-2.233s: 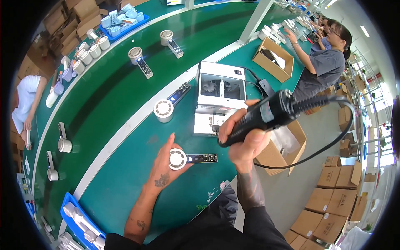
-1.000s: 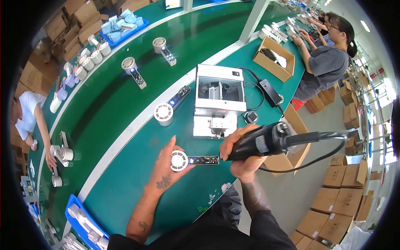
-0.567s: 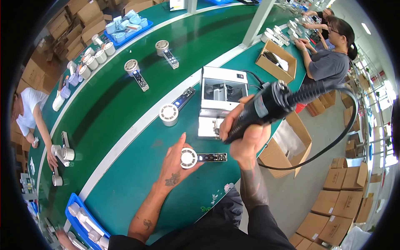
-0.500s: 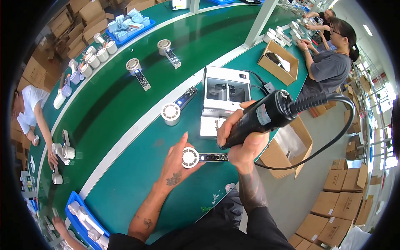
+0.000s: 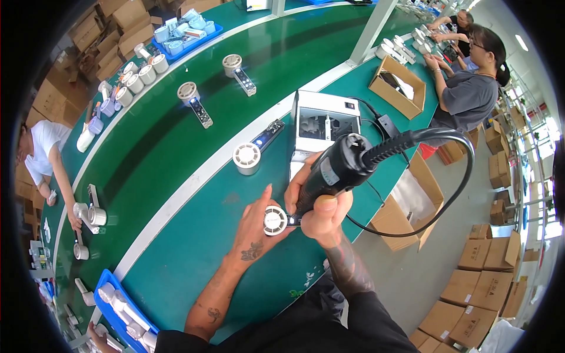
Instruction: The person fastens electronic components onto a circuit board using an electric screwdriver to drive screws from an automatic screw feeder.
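My left hand (image 5: 252,232) is closed round the white slotted round head of a handheld fan (image 5: 275,220), low over the green bench. The fan's handle is open and its lit circuit board runs rightward, mostly hidden. A black corded electric screwdriver (image 5: 332,167) is wrapped in my right hand (image 5: 325,216) and slants down over that board. Its tip is out of sight, so I cannot tell whether it touches. Just beyond lies another open fan (image 5: 246,157) with a lit board. A white box-shaped machine (image 5: 325,120) with a see-through window stands behind the screwdriver.
Two more open fans (image 5: 188,92) lie on the green belt (image 5: 147,159). Blue trays (image 5: 120,317) hold white and pale blue parts. At right are open cartons (image 5: 406,206) and the screwdriver's looping cable (image 5: 465,194). A co-worker (image 5: 50,153) reaches onto the belt; others sit at right.
My right hand has brought the screwdriver leftward, close to the fan head, covering most of the circuit board. My left hand still grips the fan and has barely shifted.
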{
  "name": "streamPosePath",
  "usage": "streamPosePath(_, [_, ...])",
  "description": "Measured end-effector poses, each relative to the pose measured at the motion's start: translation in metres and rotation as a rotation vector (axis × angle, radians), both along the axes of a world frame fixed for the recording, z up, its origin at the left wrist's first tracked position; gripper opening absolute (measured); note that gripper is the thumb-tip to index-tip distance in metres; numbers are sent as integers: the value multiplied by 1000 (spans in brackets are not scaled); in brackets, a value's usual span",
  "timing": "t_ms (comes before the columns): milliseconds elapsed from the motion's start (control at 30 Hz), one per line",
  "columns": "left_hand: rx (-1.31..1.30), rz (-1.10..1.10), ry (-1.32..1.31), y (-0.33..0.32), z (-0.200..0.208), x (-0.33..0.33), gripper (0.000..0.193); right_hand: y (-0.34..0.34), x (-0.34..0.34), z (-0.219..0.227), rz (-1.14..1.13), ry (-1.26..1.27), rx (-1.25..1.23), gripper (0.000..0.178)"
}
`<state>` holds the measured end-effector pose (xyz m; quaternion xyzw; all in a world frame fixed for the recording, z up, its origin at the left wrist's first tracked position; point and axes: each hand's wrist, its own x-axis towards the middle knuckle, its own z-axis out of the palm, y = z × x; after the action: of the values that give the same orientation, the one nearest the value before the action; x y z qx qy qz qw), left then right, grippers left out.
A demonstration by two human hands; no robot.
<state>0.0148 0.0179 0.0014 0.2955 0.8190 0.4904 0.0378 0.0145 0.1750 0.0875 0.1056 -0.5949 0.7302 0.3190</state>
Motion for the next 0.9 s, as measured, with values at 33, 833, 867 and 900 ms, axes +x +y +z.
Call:
streamPosePath(33, [-4, -4, 13, 0, 1, -1, 106, -1, 0, -1, -4, 12, 23, 82])
streamPosePath(833, [-8, 17, 28, 3, 5, 1, 106, 46, -1, 32, -208, 5, 66, 83])
streamPosePath(867, [-7, 21, 28, 2, 4, 1, 106, 47, 4, 25, -142, -42, 32, 85])
streamPosePath(900, [-19, 18, 18, 1, 2, 1, 107, 43, 11, 18, -118, -58, -27, 86])
